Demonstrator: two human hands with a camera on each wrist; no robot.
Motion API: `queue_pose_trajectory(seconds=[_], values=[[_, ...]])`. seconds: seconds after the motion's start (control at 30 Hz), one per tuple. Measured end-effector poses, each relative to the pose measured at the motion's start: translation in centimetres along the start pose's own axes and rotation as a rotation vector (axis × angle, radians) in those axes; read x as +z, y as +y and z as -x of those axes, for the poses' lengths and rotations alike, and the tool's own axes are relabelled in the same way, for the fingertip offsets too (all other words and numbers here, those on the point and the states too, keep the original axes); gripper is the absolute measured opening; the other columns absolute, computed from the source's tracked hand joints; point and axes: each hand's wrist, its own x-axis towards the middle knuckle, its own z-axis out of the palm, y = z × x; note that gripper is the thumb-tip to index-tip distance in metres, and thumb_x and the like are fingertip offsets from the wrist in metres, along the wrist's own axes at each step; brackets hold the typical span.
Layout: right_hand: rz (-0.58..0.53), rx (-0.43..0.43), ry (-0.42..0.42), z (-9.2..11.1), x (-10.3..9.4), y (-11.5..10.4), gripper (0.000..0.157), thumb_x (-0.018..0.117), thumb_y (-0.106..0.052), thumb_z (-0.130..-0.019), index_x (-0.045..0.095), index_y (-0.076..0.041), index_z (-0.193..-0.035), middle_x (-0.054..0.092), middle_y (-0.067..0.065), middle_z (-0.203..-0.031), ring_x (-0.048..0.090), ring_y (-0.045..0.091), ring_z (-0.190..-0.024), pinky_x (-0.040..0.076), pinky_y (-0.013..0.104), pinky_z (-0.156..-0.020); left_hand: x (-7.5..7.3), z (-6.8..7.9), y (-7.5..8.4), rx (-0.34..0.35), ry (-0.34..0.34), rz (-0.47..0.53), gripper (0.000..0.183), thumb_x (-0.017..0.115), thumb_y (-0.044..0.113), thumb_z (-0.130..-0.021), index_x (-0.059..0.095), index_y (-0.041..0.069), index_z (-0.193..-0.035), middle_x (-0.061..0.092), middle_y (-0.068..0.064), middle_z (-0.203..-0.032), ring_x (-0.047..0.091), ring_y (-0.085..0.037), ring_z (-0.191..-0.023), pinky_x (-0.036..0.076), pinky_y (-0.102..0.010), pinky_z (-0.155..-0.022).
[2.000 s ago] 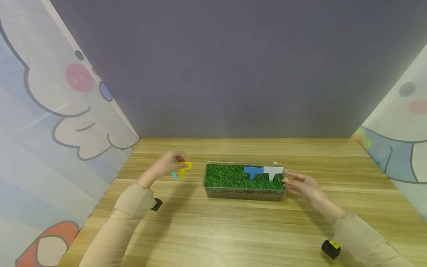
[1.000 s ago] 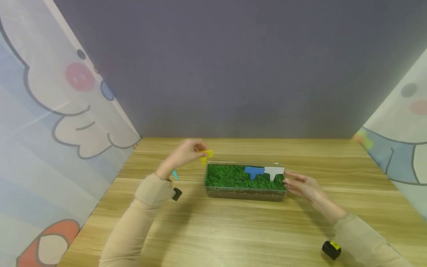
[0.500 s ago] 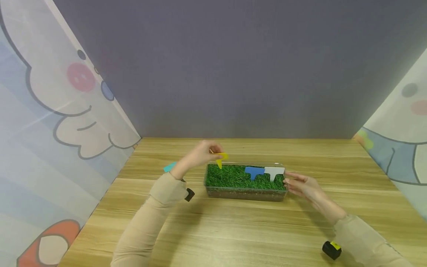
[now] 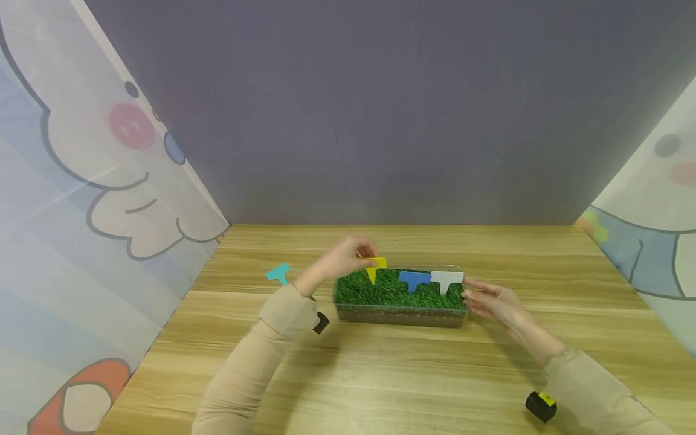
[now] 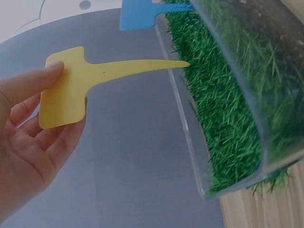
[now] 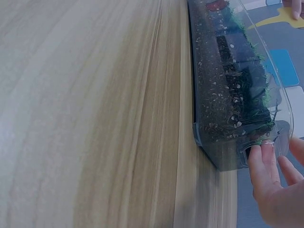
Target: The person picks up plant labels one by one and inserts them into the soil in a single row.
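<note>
My left hand [image 4: 348, 256] pinches a yellow T-shaped plant label [image 5: 64, 90] by its wide head. The label's pointed stem reaches down to the artificial grass [image 5: 223, 123], its tip right at the blades. That grass fills a clear rectangular planter box [image 4: 399, 315] with brown soil-like matter below. A blue plant label [image 4: 415, 279] and a white plant label [image 4: 448, 279] stand side by side in its right half. At the box's right end, the fingers of my right hand [image 4: 497, 305] rest against the end wall, fairly straight; the right wrist view shows their tips on it.
A turquoise plant label [image 4: 279, 273] lies on the wooden table [image 4: 413, 374], left of the box and close to my left wrist. A grey panel [image 4: 402, 121] rises behind the table. Sheets printed with cartoon figures hang at both sides.
My left hand has carried the yellow label rightward from the table's left to over the grass, then lowered it. The turquoise label has come into fuller view. My right hand stays at the box end.
</note>
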Motion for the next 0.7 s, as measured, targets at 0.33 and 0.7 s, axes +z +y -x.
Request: queue_pose_trajectory(seconds=[0.33,0.7], values=[[0.0,-0.01,0.008,0.1,0.0,0.0,0.062,0.062,-0.016,-0.083,0.029,0.003,-0.132,0.061,0.004,-0.107,0.06,0.006,-0.089,0.047,0.024,-0.082,1.3,-0.5,-0.2,-0.026,-0.006,-0.013,0.01,0.063,0.009,-0.081,0.062,0.005,-0.089,0.062,-0.001,-0.083,0.056,-0.01,-0.075,0.046,-0.018,-0.07],[0.019,-0.011,0.009,0.1,0.0,0.1,0.062,0.061,-0.018,-0.084,0.029,0.003,-0.133,0.061,0.004,-0.109,0.06,0.005,-0.09,0.047,0.025,-0.082,2.1,-0.9,-0.7,-0.038,-0.009,-0.001,0.011,0.064,0.008,-0.08,0.062,0.004,-0.089,0.061,-0.001,-0.082,0.056,-0.01,-0.074,0.047,-0.017,-0.07]])
